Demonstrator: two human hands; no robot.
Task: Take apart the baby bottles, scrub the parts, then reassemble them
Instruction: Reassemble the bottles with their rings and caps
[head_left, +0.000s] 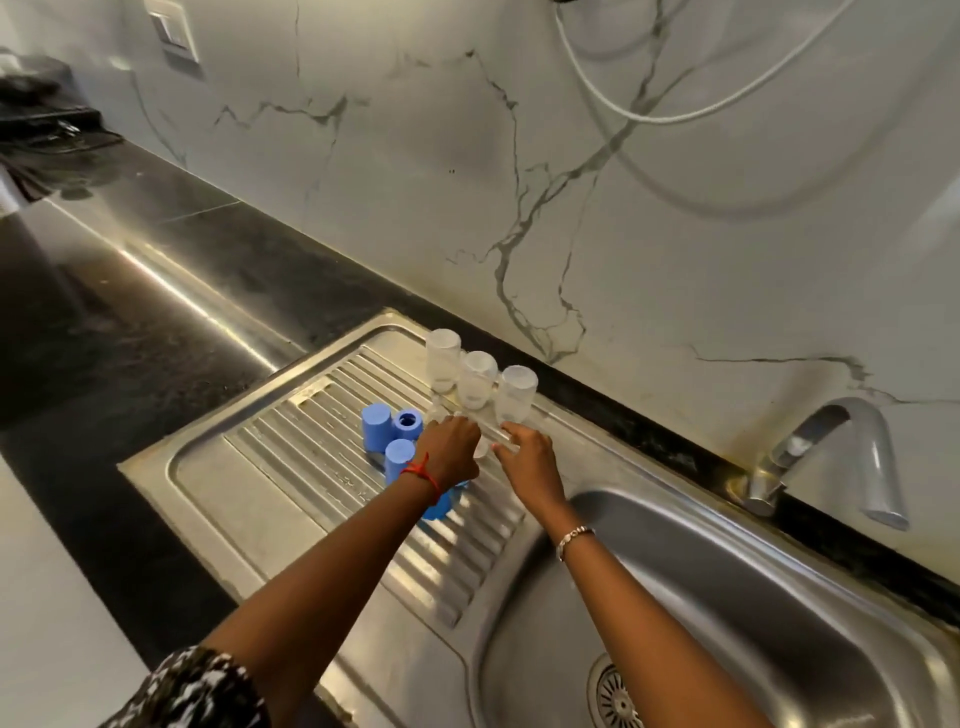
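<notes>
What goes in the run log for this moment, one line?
stage: parts on drainboard | left hand: over clear small parts | right hand: touching clear part, grip unclear | bottles: three upside down | blue caps: beside them

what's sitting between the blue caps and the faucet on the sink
In the head view, both hands, left and right, lie between the blue caps and faucet.

Soft indoor light, glare streaks on the steel drainboard (322, 457), wide-angle edge bending.
</notes>
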